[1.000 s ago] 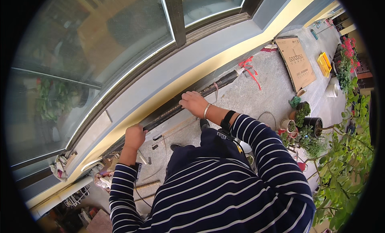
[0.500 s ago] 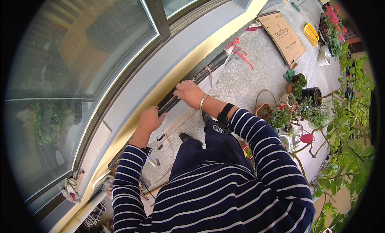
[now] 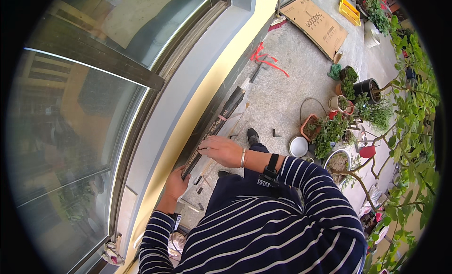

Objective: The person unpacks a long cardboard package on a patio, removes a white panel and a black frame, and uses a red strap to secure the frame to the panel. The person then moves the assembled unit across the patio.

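Observation:
A long, narrow black-wrapped package [image 3: 227, 107] with pale printing slants along the wall below the window. A thin brownish band crosses it near the far end. My left hand [image 3: 176, 184] is closed around its nearer part, thumb on the side toward me; the other fingers are partly hidden. Farther along, my right hand [image 3: 221, 150] lies over its top edge with the fingers bent across it. The package's nearest end is hidden around my left hand. Several small dark pieces [image 3: 199, 190] and pale strips lie on the floor beside my left hand.
The window sill [image 3: 181, 71] and yellow wall edge [image 3: 202, 88] run along the left. Red ribbon [image 3: 263, 57] lies beyond the package. A flat cardboard box [image 3: 316, 24], yellow crate [image 3: 349, 12], white bowl [image 3: 298, 146] and several potted plants [image 3: 325, 141] stand to the right.
The package and both hands have shifted lower in view. Its far end now sits apart from the red ribbon. The view has turned, bringing the white bowl into sight.

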A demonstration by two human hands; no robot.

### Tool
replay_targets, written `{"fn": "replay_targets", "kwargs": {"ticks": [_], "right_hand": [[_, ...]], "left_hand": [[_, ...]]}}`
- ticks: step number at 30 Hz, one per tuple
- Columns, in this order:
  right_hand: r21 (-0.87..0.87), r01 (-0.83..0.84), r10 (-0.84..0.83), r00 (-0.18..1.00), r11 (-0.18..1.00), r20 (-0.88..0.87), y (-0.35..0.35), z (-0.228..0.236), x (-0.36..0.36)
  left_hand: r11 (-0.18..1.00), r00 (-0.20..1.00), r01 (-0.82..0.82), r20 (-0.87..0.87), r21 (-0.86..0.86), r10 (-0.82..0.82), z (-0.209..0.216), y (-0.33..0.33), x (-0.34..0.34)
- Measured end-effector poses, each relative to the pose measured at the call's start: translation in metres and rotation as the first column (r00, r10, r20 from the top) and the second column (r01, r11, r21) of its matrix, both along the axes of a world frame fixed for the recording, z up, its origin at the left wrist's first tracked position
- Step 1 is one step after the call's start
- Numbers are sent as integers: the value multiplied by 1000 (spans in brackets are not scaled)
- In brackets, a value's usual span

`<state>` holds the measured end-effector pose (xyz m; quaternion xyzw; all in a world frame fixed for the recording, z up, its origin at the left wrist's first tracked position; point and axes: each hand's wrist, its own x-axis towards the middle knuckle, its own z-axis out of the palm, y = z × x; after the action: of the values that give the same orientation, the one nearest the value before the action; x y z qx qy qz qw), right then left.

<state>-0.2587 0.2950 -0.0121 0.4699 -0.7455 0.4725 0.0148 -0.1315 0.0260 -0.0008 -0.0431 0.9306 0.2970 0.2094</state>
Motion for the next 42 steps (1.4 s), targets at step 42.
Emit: {"fn": "replay_targets", "kwargs": {"ticks": [42], "right_hand": [[-73, 981, -51, 83, 179, 995, 78, -119, -157]], "left_hand": [[997, 998, 1, -68, 75, 4, -3, 34, 29]]}}
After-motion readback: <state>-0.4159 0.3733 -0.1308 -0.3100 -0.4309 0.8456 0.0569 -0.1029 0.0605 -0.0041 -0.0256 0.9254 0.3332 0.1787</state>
